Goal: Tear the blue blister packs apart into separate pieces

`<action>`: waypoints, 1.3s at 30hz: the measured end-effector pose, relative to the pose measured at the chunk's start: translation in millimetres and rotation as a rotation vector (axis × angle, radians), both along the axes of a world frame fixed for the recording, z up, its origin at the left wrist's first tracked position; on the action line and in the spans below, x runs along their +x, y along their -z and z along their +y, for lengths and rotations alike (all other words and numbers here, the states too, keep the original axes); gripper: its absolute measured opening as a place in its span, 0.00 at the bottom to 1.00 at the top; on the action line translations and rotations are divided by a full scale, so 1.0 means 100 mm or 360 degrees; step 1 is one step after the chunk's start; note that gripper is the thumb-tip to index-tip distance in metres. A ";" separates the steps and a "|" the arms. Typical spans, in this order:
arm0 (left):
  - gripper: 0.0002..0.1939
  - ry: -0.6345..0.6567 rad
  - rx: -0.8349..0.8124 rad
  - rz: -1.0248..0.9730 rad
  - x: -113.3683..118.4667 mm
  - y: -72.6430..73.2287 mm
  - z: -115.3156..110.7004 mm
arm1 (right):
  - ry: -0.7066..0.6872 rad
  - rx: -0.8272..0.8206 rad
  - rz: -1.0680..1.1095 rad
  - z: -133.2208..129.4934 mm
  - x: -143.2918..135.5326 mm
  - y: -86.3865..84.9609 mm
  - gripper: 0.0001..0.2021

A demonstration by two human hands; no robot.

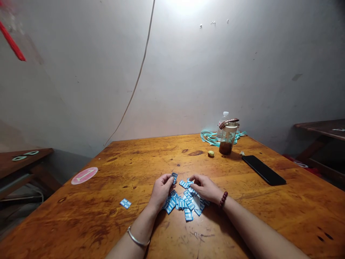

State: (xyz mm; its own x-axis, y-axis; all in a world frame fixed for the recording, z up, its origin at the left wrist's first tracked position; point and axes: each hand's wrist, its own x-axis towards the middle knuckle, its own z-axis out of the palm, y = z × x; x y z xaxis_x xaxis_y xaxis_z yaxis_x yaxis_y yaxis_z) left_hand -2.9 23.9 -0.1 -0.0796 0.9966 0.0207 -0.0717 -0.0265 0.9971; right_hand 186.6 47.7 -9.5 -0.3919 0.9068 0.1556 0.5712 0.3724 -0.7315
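Observation:
My left hand (162, 190) is closed, pinching a small blue-and-white card (174, 176) between thumb and fingers, above the left side of a loose pile. The pile of blue-and-white cards (181, 203) lies overlapping on the wooden table, between and in front of my wrists. My right hand (203, 187) is bent over the right side of this pile, fingertips at the cards near its far edge; whether it grips one is hidden. Apart from the pile, to the left, a few small cards (125, 203) lie together.
On the table (151, 154) are a pink round sticker (84, 176) at left, a black phone (263, 170) at right, and a jar of brown liquid (228, 140), a yellow object (210, 153), a plastic bottle (225, 117) and turquoise straps (209, 138) toward the back.

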 end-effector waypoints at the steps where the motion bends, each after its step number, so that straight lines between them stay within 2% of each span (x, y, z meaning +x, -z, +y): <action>1: 0.14 -0.0003 -0.0005 -0.0003 0.00 -0.01 0.00 | 0.0012 0.0012 -0.0004 -0.01 0.00 0.00 0.12; 7: 0.14 0.0001 0.0002 0.0013 -0.01 0.02 0.01 | 0.0019 0.0063 -0.0070 -0.01 0.00 -0.05 0.09; 12: 0.14 0.0023 0.0001 0.0005 -0.03 0.08 0.03 | 0.0038 0.0104 -0.0086 0.00 0.01 -0.07 0.10; 20: 0.13 0.0069 0.0003 0.0004 -0.02 0.04 0.02 | -0.0006 0.0064 -0.0106 0.00 0.00 -0.03 0.10; 30: 0.11 0.0082 0.0049 0.0065 -0.03 0.09 0.03 | -0.0026 0.0046 -0.0123 -0.01 -0.01 -0.03 0.10; 39: 0.10 0.0073 0.0075 0.0091 -0.02 0.07 0.01 | -0.0050 0.0093 -0.0104 0.00 -0.01 -0.01 0.10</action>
State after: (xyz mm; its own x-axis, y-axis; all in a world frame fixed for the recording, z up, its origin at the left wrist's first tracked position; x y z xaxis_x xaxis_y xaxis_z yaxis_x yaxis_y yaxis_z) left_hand -4.4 25.4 -7.3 -0.0310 0.9970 0.0708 -0.0167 -0.0713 0.9973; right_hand 185.3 47.9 -9.0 -0.4310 0.8840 0.1812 0.6042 0.4319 -0.6697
